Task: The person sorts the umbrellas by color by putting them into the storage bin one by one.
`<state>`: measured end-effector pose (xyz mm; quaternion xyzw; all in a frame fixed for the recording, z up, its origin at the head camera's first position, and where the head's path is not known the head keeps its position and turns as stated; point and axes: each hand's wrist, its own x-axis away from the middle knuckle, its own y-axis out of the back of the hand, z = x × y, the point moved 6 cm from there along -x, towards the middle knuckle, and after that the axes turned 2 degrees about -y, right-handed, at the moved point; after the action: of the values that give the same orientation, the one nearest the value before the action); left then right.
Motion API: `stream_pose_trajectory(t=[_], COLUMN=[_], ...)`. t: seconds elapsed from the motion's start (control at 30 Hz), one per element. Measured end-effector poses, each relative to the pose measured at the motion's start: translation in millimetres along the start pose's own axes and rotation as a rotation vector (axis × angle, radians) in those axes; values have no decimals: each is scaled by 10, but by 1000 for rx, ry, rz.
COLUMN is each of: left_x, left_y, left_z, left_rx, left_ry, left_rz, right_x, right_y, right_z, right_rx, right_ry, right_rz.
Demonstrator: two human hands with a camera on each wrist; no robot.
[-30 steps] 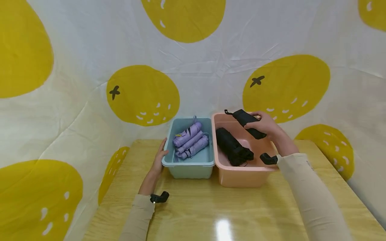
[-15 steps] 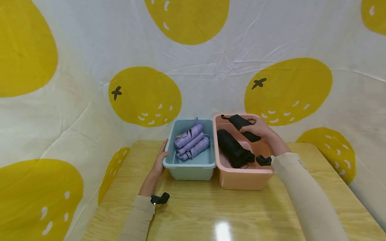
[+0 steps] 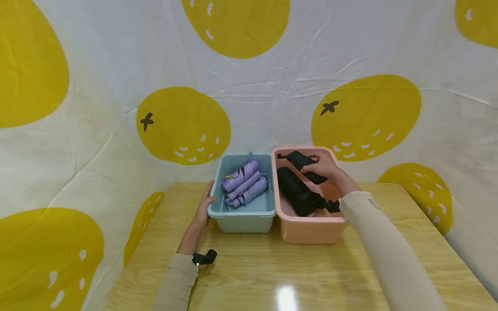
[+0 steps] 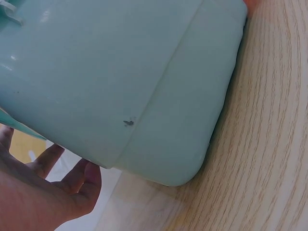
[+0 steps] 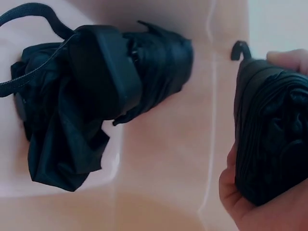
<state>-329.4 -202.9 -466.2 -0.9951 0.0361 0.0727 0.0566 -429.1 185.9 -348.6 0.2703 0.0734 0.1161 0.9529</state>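
Observation:
My right hand [image 3: 324,167] grips a black folded umbrella [image 3: 301,162] over the back right of the pink bin [image 3: 315,231]. In the right wrist view, the umbrella's rolled cloth end [image 5: 274,130] faces the camera, with fingers and palm around it. Below lies more black folded umbrella [image 3: 295,190] in the bin, its handle [image 5: 103,72] and strap showing. My left hand [image 3: 201,209] rests against the left side of the light blue bin [image 3: 243,222], fingertips [image 4: 91,175] at its outer wall. Several purple folded umbrellas [image 3: 241,177] lie inside that bin.
Both bins stand side by side on a wood-grain table [image 3: 241,272]. Behind and left of them hangs a white cloth [image 3: 256,112] with yellow fruit prints. Wrist cameras [image 3: 205,257] are strapped to both arms.
My right hand has moved left and down with the black umbrella, from over the pink bin's right side to lower over its back. My left hand keeps its place at the blue bin.

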Motion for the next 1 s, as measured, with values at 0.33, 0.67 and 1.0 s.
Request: stream_pose_trajectory(t=[0.33, 0.67, 1.0], left_x=[-6, -22, 1], left_y=[-11, -16, -15], left_z=[7, -13, 4], left_rx=[6, 16, 24], left_ry=[-6, -24, -20], left_rz=[-1, -8, -6], right_x=[-155, -145, -176], right_y=[-216, -182, -269], right_z=[-226, -383, -489], right_rx=[-66, 9, 80], right_ry=[-6, -165, -134], right_rz=[167, 110, 133])
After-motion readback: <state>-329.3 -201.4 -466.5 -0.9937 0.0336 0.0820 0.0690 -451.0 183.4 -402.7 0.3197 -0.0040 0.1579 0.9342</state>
